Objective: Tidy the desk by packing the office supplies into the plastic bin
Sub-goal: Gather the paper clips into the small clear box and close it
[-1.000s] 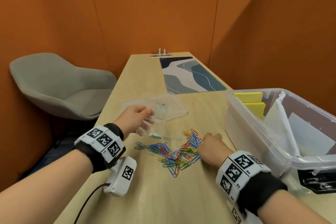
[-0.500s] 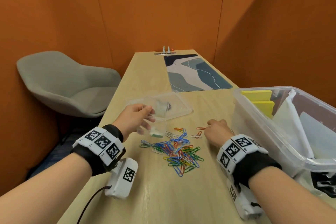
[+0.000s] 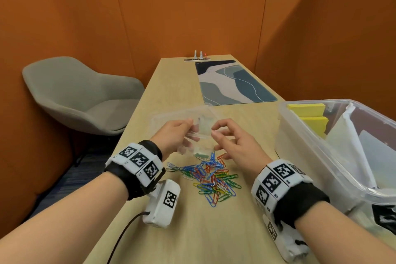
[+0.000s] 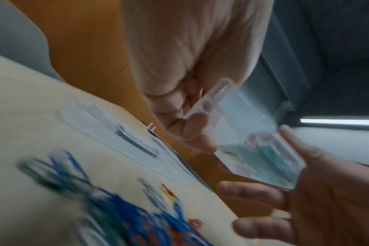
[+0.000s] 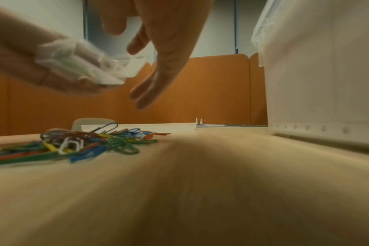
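Two hands lift a small clear plastic box (image 3: 198, 135) above a heap of bright paper clips (image 3: 211, 180).

Many thin wire clips in blue, green, red and yellow lie on the smooth pale wooden desk (image 3: 214, 231), just below the box. The left hand (image 3: 173, 137) pinches the see-through box by its left side. The right hand (image 3: 233, 146) is at its right edge with fingers loosely bent; I cannot tell if it grips. Its flat clear lid (image 3: 162, 117) lies just behind. To the right stands the big clear plastic bin (image 3: 300, 135) holding yellow sticky note pads (image 3: 306, 109).
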`<state>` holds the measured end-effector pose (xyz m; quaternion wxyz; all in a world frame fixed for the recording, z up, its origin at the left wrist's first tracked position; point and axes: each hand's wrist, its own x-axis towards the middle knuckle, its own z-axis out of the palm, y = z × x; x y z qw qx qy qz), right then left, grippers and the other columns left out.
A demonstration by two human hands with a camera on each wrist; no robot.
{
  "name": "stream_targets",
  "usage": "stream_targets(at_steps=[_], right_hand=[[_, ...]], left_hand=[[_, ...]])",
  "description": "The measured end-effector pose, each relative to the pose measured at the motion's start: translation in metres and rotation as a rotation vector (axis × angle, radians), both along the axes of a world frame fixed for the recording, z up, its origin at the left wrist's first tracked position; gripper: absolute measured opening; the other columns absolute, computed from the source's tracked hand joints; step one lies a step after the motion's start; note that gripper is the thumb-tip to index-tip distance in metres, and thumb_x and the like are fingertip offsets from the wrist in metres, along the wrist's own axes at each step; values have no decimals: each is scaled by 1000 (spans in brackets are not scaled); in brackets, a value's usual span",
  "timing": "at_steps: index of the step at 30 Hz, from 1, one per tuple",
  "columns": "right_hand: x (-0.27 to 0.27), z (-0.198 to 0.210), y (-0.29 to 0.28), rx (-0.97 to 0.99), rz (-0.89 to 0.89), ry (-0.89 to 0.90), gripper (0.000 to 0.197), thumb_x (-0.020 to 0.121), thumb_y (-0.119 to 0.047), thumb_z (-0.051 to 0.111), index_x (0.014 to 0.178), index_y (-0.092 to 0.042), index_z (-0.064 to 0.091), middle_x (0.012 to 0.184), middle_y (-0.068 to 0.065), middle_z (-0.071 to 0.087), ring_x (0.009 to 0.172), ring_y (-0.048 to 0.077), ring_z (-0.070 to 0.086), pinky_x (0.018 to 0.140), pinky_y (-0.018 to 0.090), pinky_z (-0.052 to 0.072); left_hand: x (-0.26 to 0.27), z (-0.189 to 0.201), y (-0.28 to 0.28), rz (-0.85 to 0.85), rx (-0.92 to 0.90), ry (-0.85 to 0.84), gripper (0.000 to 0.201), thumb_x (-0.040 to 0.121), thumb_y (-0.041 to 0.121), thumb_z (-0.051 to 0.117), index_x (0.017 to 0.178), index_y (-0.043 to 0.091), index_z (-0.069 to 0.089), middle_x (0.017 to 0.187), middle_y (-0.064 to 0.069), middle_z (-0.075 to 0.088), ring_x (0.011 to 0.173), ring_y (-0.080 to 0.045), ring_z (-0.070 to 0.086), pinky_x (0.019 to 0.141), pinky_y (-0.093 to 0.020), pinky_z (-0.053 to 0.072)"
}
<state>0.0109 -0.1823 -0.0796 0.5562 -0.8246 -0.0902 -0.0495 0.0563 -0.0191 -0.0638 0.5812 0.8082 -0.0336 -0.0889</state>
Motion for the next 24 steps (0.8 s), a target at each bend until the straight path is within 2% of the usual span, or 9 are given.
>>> stream_targets(at_steps=[4, 7, 9, 11, 15, 17, 20, 22, 24], right_hand=[[-1, -2, -2, -25, -20, 8, 23, 86, -13, 58, 87, -36, 57, 98, 10, 55, 64, 30, 63, 69, 49, 57], [2, -5, -13, -62, -236, -60, 27, 86, -3, 51, 101, -25, 56, 108, 3, 59, 79, 23, 62, 82, 40, 54], [4, -3, -24, -124, -446, -81, 30, 88, -6, 49, 115, -18, 52, 121, 5, 55, 101, 22, 57, 92, 33, 45], [6, -2, -32, -170, -574, -77, 37, 88, -7, 48, 125, -12, 46, 130, 8, 48, 112, 21, 50, 93, 29, 38], [8, -2, -36, -244, -612, -66, 48, 87, -5, 49, 133, -9, 38, 137, 9, 37, 117, 22, 45, 95, 30, 36], [9, -3, -34, -248, -587, -66, 50, 87, -5, 49, 135, -10, 36, 138, 9, 34, 113, 22, 48, 90, 27, 37], [9, -4, -27, -255, -538, -67, 53, 87, -7, 52, 137, -12, 34, 138, 8, 33, 102, 18, 48, 82, 22, 33], [9, -5, -22, -236, -516, -61, 57, 87, -15, 56, 139, -13, 31, 139, 7, 32, 114, 20, 46, 89, 24, 34], [10, -5, -17, -223, -503, -49, 66, 86, -23, 62, 141, -12, 27, 141, 7, 31, 125, 20, 41, 98, 25, 33]], left_hand=[[-6, -1, -22, -98, -3, 2, 36, 99, 35, 35, 86, 13, 60, 78, -2, 63, 60, -14, 55, 51, -23, 41], [-3, -5, -6, -83, 377, -142, 45, 98, 42, 33, 105, 8, 62, 101, -7, 66, 90, -22, 61, 77, -32, 49], [-3, -9, 15, -183, 728, -120, 54, 97, 46, 29, 131, 9, 50, 136, -9, 53, 126, -23, 48, 105, -32, 36], [-7, -16, 30, -343, 887, 52, 64, 97, 50, 25, 145, 8, 26, 154, -7, 28, 141, -19, 28, 114, -29, 19], [-22, -35, 18, -482, 850, 41, 57, 97, 45, 30, 131, 0, 31, 139, -14, 33, 129, -23, 34, 115, -38, 23], [-25, -43, 4, -544, 738, 13, 62, 90, 56, 38, 125, 5, 34, 129, -8, 39, 120, -21, 41, 111, -43, 31], [-20, -46, -11, -492, 557, 10, 79, 77, 69, 47, 130, 12, 34, 137, -5, 44, 124, -19, 47, 110, -35, 36], [-7, -40, -16, -404, 572, -12, 79, 85, 58, 49, 141, 8, 24, 146, -5, 35, 133, -20, 39, 109, -25, 28], [4, -35, -19, -403, 630, 14, 94, 81, 61, 53, 147, 9, 11, 153, -4, 27, 138, -19, 32, 113, -27, 25]])
